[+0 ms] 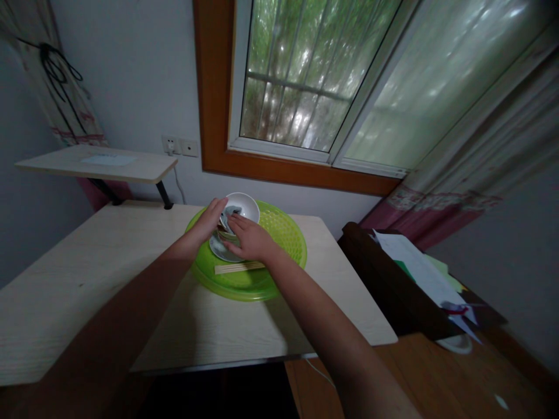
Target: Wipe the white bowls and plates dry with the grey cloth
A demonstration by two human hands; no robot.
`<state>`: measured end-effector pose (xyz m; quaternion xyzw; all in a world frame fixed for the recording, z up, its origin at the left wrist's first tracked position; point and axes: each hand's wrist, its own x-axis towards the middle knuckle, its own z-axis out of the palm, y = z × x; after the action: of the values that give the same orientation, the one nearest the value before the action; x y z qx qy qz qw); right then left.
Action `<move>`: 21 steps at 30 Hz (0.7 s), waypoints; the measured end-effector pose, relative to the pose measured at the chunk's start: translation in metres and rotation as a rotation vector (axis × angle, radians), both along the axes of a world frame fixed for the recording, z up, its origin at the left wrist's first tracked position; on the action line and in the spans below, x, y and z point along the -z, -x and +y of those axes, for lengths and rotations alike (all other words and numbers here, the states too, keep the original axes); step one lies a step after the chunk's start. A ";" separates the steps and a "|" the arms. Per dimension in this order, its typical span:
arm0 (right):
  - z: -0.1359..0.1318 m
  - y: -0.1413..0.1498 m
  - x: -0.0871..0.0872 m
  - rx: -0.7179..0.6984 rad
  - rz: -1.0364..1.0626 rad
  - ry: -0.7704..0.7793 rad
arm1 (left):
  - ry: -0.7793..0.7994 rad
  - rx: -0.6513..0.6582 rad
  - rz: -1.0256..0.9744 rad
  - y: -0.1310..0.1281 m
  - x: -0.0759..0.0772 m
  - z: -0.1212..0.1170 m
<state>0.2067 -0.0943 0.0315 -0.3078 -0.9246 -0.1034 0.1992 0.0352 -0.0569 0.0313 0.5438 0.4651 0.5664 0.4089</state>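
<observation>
A round green plastic basket [279, 233] sits on the light wooden table [87, 273]. Inside it lie a white bowl [243, 206] tilted on its side, another dish [218, 249] beneath, and wooden chopsticks [238, 267] across the front. My left hand [210, 219] rests against the left rim of the tilted bowl, fingers stretched along it. My right hand [248, 238] lies over the dishes in the basket, fingers curled on a small bowl or cup whose shape I cannot make out.
A small wall shelf [100, 164] stands at the back left above the table. To the right is a dark cabinet [393, 273] with papers [419, 262] on top. A window [323, 75] and a curtain [458, 192] lie behind.
</observation>
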 end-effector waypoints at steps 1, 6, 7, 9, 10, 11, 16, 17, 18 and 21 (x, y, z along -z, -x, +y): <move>0.001 0.001 0.002 0.001 -0.006 -0.007 | 0.009 0.012 0.004 -0.001 0.000 -0.001; 0.000 0.003 0.003 0.125 -0.025 -0.024 | -0.035 0.044 0.045 -0.002 0.001 0.002; 0.000 0.003 0.002 0.154 -0.023 -0.027 | -0.068 0.043 0.068 -0.002 0.002 0.004; -0.001 0.004 0.001 0.208 -0.004 -0.036 | -0.129 0.030 0.125 0.000 0.004 0.007; -0.001 0.004 0.000 0.233 0.012 -0.041 | -0.144 0.016 0.148 0.001 0.005 0.009; -0.001 0.004 0.000 0.258 0.030 -0.046 | -0.146 0.006 0.168 0.001 0.005 0.009; -0.003 0.006 -0.005 0.331 0.064 -0.066 | -0.121 -0.067 0.218 0.003 0.004 0.008; -0.003 0.007 -0.007 0.341 0.053 -0.062 | -0.117 -0.083 0.230 0.003 0.004 0.008; -0.004 0.007 -0.008 0.351 0.036 -0.051 | -0.113 -0.096 0.239 0.003 0.004 0.008; -0.006 0.008 -0.013 0.375 -0.034 -0.014 | -0.108 -0.114 0.264 0.004 0.003 0.007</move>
<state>0.1990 -0.1006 0.0443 -0.4717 -0.8534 -0.1502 0.1630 0.0317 -0.0498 0.0283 0.6074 0.5137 0.5366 0.2814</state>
